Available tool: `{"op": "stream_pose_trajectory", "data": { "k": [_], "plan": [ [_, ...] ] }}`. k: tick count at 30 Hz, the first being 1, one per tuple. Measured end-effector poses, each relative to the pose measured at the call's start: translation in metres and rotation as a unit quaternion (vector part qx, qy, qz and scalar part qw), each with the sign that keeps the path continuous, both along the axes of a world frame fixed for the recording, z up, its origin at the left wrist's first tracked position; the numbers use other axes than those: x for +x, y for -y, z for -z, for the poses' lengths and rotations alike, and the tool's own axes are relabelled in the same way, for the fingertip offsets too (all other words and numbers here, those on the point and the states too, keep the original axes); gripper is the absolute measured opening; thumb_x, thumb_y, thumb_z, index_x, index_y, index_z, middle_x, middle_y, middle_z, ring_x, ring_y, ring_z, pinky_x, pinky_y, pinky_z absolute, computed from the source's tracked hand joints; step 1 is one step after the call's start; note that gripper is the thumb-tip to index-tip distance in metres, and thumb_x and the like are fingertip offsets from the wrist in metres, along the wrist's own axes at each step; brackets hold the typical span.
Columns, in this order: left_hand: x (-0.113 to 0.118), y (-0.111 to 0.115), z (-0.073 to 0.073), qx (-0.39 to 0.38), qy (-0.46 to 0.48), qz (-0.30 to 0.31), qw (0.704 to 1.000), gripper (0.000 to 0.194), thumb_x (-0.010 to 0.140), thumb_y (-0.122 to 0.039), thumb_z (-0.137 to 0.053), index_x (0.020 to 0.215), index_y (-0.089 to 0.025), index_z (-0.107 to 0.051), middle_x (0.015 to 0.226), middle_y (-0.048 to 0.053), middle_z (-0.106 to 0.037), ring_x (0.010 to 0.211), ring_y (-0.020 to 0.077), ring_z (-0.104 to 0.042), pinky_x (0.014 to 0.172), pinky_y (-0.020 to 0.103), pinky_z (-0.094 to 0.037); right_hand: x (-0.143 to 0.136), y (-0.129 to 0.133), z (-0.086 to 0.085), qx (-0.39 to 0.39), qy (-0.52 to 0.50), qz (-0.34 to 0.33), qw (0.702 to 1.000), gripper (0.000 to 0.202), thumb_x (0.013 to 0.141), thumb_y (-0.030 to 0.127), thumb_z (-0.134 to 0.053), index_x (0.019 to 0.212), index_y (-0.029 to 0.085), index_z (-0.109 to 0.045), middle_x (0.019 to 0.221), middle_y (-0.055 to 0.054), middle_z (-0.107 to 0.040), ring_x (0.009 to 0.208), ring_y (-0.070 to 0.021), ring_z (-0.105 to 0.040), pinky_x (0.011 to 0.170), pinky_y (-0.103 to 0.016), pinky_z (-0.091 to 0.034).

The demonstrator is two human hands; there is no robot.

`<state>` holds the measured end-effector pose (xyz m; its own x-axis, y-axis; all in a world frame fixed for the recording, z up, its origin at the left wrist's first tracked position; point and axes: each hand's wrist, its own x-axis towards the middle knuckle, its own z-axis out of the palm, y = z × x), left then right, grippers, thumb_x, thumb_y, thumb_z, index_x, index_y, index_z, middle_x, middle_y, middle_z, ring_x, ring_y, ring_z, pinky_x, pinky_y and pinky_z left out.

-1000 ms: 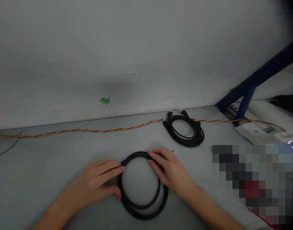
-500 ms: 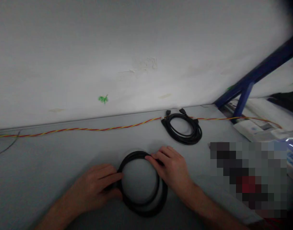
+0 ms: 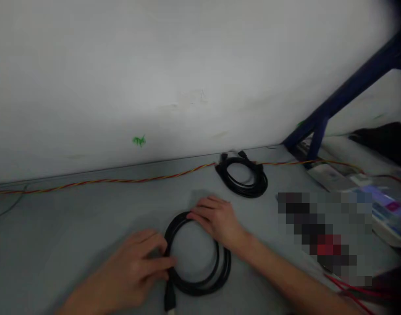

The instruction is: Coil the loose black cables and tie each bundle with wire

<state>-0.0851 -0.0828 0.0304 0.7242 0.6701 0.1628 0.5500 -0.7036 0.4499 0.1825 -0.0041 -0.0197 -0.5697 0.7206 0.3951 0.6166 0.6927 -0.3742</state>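
Lower centre of the frame: we have a black cable coil (image 3: 197, 289), a roughly round ring lying flat on the grey surface (image 3: 72, 232). Its one visible plug (image 3: 169, 297) hangs off the lower left, long axis near vertical, metal end towards the bottom edge. Our left hand (image 3: 141, 267) pinches the ring's left side—fingers closed on the strands. Our right hand (image 3: 218, 218) grips the upper rim, thumb and fingers together on it. We count two coils; the second coil (image 3: 246, 191) sits right of centre, across one red-yellow twisted wire (image 3: 105, 180).
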Motion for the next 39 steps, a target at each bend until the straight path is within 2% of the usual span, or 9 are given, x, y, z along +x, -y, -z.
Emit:
{"op": "stream_pose_trajectory", "data": {
  "k": [3,5,8,11,14,16,21,27,39],
  "plan": [
    [-0.002,-0.009,0.005,0.044,0.002,0.029,0.999,0.024,0.095,-0.023,-0.068,0.116,-0.033,-0.076,0.117,0.006,-0.072,0.117,0.027,-0.065,0.104,0.047,-0.053,-0.008,-0.017,-0.001,0.008,0.007,-0.077,0.997,0.025,0.103,0.038,-0.064,0.089,0.024,-0.079,0.083,-0.002,-0.072,0.078,-0.0179,-0.062,0.07,-0.032,-0.047],
    [0.001,-0.01,0.008,0.029,0.017,0.056,0.998,0.016,0.098,-0.027,-0.067,0.11,-0.03,-0.076,0.11,0.005,-0.074,0.117,0.0248,-0.065,0.11,0.044,-0.05,-0.019,-0.028,-0.005,0.018,0.028,-0.113,0.993,0.024,0.101,0.039,-0.066,0.089,0.025,-0.079,0.084,-0.001,-0.073,0.079,-0.0174,-0.062,0.071,-0.031,-0.047],
    [0.009,-0.005,0.013,0.033,0.016,0.053,0.998,0.018,0.103,-0.033,-0.059,0.101,-0.024,-0.075,0.086,0.004,-0.071,0.09,0.021,-0.066,0.085,0.035,-0.057,-0.041,-0.042,-0.016,0.027,0.053,-0.15,0.987,0.019,0.096,0.041,-0.072,0.087,0.025,-0.079,0.088,0.0,-0.073,0.08,-0.0168,-0.063,0.076,-0.03,-0.048],
    [0.019,0.005,0.022,0.103,0.009,0.013,0.995,0.025,0.104,-0.037,-0.056,0.093,-0.022,-0.073,0.072,0.003,-0.064,0.071,0.0198,-0.06,0.065,0.033,-0.05,-0.057,-0.039,-0.036,0.022,0.018,-0.158,0.987,0.019,0.094,0.042,-0.075,0.097,0.024,-0.079,0.103,-0.003,-0.073,0.093,-0.0179,-0.065,0.087,-0.031,-0.05],
    [0.03,0.014,0.035,0.192,0.025,-0.079,0.978,0.026,0.105,-0.03,-0.053,0.088,-0.021,-0.071,0.067,0.002,-0.061,0.063,0.0175,-0.057,0.058,0.031,-0.045,-0.057,-0.012,-0.055,-0.011,-0.031,-0.121,0.992,0.02,0.101,0.039,-0.067,0.108,0.022,-0.075,0.108,-0.005,-0.07,0.1,-0.0188,-0.064,0.091,-0.032,-0.05],
    [0.037,0.017,0.043,0.224,0.038,-0.13,0.965,0.03,0.106,-0.025,-0.05,0.083,-0.019,-0.069,0.069,0.002,-0.062,0.062,0.0161,-0.058,0.057,0.03,-0.045,-0.048,0.014,-0.059,-0.042,0.006,-0.119,0.992,0.012,0.102,0.031,-0.066,0.099,0.022,-0.074,0.097,-0.003,-0.068,0.092,-0.0186,-0.064,0.085,-0.032,-0.05],
    [0.044,0.023,0.053,0.173,0.052,-0.188,0.965,0.039,0.109,-0.033,-0.044,0.085,-0.019,-0.07,0.073,0.002,-0.061,0.065,0.0157,-0.059,0.06,0.028,-0.048,-0.017,0.064,-0.032,-0.102,0.076,-0.057,0.99,0.015,0.1,0.016,-0.063,0.111,0.023,-0.069,0.102,-0.003,-0.067,0.087,-0.0194,-0.066,0.073,-0.031,-0.053],
    [0.04,0.024,0.052,0.114,0.042,-0.175,0.977,0.044,0.11,-0.041,-0.04,0.093,-0.019,-0.073,0.077,0.003,-0.062,0.07,0.0167,-0.061,0.065,0.029,-0.052,-0.003,0.074,-0.001,-0.022,0.086,-0.049,0.995,0.036,0.103,0.012,-0.054,0.139,0.017,-0.056,0.117,-0.009,-0.069,0.097,-0.0223,-0.068,0.078,-0.034,-0.057],
    [0.038,0.023,0.045,0.152,0.019,-0.128,0.98,0.031,0.109,-0.032,-0.045,0.104,-0.015,-0.07,0.081,0.005,-0.063,0.073,0.0185,-0.063,0.067,0.031,-0.056,0.03,0.062,-0.005,0.075,0.075,-0.129,0.986,0.033,0.107,0.012,-0.039,0.126,0.014,-0.066,0.103,-0.009,-0.073,0.08,-0.0191,-0.064,0.073,-0.033,-0.055]
  ]
}}
